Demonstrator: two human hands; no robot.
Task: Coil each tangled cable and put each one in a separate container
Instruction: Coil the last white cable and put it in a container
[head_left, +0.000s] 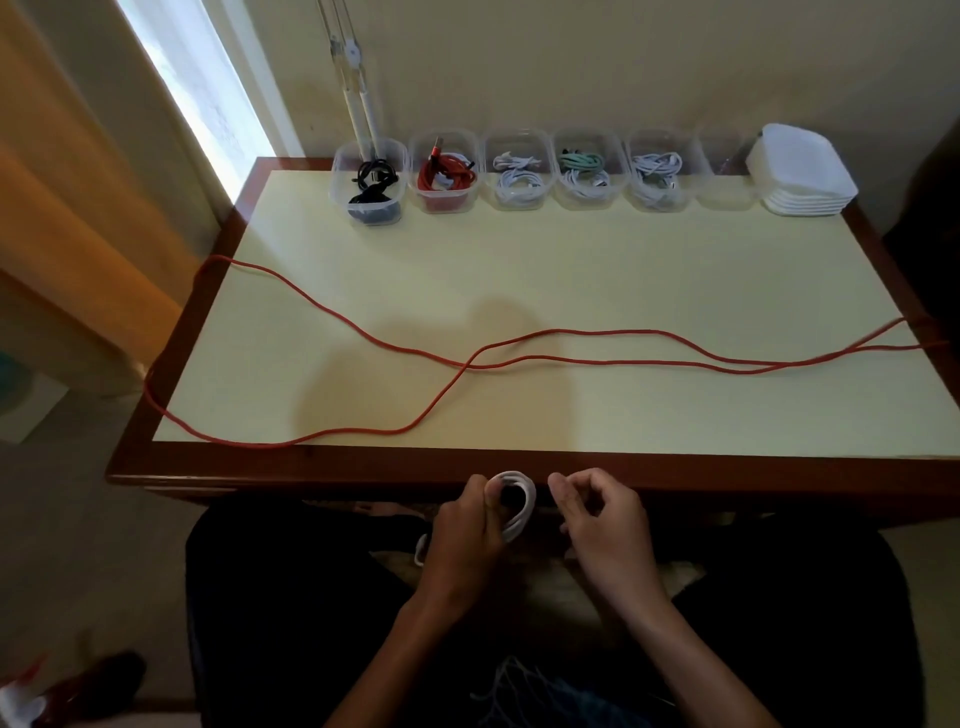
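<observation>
White cable coil (514, 506) in left hand (467, 530)

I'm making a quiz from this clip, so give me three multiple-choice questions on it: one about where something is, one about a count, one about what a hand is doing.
1. Where does the red cable lie?
A. in a tub
B. loose across the table
C. on the lap

2. How many tubs in the back row hold cables?
A. three
B. five
C. seven

3. What does the left hand do?
A. grips a white coil
B. rests flat on the table
C. holds a lid

Answers: 1 B, it snakes over the top and hangs off both side edges. 2 B, five are filled and the sixth tub looks empty. 3 A, fingers curl round the loops; the right hand holds nothing that shows.
</observation>
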